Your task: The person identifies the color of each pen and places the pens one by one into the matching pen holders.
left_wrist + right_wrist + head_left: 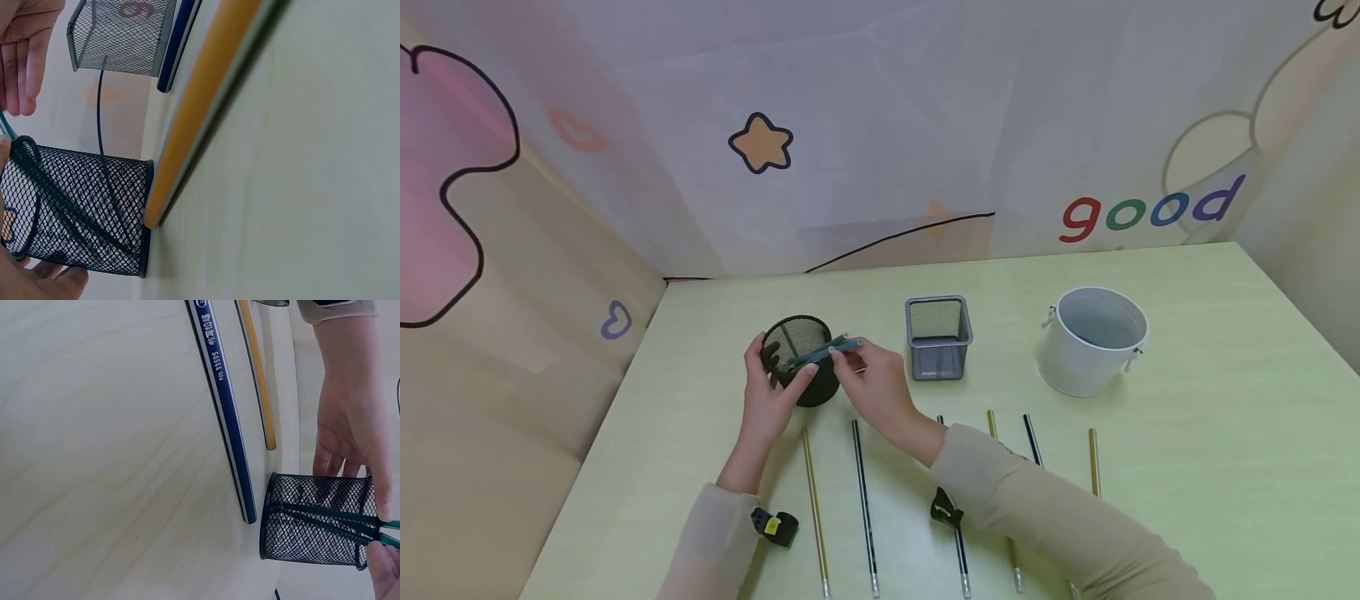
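Note:
A round black mesh pen cup [808,392] stands at the left of the table, tilted slightly in the head view. My left hand [769,412] grips it from the left, with the thumb at the front rim and the fingers round the far side. Green pencils [816,355] lean inside the cup, their ends sticking out over the right rim. At that rim my right hand [876,383] pinches the pencil ends between thumb and fingers. Through the mesh [312,540] in the right wrist view, the pencils slant down towards the base.
A square grey mesh holder [938,362] and a white metal bucket [1078,367] stand to the right. Several pencils lie along the front, including a yellow pencil [815,508] and a dark striped pencil [863,500]. The right forearm passes over some of them.

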`<state>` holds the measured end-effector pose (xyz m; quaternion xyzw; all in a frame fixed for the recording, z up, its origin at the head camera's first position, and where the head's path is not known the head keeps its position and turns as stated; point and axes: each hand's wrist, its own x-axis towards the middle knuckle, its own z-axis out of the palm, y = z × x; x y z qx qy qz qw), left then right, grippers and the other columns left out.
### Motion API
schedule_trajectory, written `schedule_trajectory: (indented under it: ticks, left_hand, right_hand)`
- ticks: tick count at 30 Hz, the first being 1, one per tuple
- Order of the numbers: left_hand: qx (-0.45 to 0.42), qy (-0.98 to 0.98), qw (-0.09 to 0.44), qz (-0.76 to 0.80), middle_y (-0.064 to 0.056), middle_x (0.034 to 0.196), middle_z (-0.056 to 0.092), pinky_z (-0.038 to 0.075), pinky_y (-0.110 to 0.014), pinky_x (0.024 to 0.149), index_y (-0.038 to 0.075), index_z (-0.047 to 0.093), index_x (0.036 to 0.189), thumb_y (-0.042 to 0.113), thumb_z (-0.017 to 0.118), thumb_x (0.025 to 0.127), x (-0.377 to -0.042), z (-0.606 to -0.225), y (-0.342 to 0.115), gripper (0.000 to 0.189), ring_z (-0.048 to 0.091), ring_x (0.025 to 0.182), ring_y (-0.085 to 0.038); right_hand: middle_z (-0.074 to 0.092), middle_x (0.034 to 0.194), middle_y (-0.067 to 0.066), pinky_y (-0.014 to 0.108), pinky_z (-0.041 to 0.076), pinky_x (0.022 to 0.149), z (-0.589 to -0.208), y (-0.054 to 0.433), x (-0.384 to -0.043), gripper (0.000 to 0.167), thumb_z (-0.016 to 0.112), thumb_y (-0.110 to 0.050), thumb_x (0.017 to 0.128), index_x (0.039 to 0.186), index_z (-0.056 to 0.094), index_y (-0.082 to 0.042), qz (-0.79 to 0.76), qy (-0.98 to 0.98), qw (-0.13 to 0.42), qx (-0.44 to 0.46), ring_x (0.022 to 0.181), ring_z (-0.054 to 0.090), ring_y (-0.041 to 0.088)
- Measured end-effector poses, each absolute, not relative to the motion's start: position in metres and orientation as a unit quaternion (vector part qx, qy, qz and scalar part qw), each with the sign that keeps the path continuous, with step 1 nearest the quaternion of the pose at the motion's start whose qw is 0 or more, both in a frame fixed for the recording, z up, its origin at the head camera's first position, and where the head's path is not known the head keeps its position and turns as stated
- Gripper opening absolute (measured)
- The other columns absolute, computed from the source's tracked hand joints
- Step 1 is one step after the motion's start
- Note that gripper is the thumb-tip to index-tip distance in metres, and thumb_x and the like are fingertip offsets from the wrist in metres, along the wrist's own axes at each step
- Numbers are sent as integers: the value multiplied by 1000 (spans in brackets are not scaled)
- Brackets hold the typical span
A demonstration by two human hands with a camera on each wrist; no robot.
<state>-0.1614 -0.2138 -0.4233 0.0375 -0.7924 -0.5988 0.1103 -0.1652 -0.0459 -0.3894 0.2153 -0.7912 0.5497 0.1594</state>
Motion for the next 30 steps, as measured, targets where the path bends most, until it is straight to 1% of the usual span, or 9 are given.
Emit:
schedule_trajectory:
  ticks: [5, 13, 17, 24, 30]
  left_hand:
    - [43, -794, 98, -599, -19, 149, 27, 22, -47, 116, 10, 13, 148, 23, 71, 86, -161, -421, -214, 86, 27, 139, -31]
    - [36, -791, 104, -602, -21, 149, 27, 21, -50, 116, 7, 13, 148, 21, 70, 87, -161, -422, -214, 84, 27, 139, -33]
    - [38, -794, 102, -598, -21, 149, 26, 22, -50, 116, 8, 13, 148, 21, 70, 87, -160, -422, -214, 84, 27, 139, -32]
    - [35, -792, 107, -600, -22, 149, 27, 22, -50, 116, 7, 13, 148, 20, 70, 86, -161, -422, -213, 85, 27, 139, -33]
    - [41, -792, 92, -602, -22, 150, 26, 20, -49, 116, 7, 12, 148, 17, 70, 87, -163, -422, -214, 85, 26, 140, -33]
  right_hand:
    - [70, 81, 14, 22, 57, 66, -389, -46, -166, 11, 62, -4, 89, 93, 67, 4, 544, -797, 156, 209, 73, 69, 22]
    - [71, 84, 14, 23, 57, 68, -392, -46, -164, 12, 63, -6, 88, 95, 67, 3, 544, -805, 138, 194, 75, 68, 23]
    - [71, 86, 16, 25, 57, 69, -393, -43, -162, 14, 65, -5, 87, 97, 66, 5, 550, -803, 129, 189, 77, 69, 24]
    - [70, 89, 17, 25, 57, 72, -392, -38, -162, 17, 64, -6, 88, 99, 64, 7, 558, -803, 111, 179, 80, 68, 25]
    - [70, 89, 17, 27, 57, 72, -390, -37, -161, 17, 64, -6, 88, 99, 64, 6, 557, -803, 111, 179, 80, 68, 25]
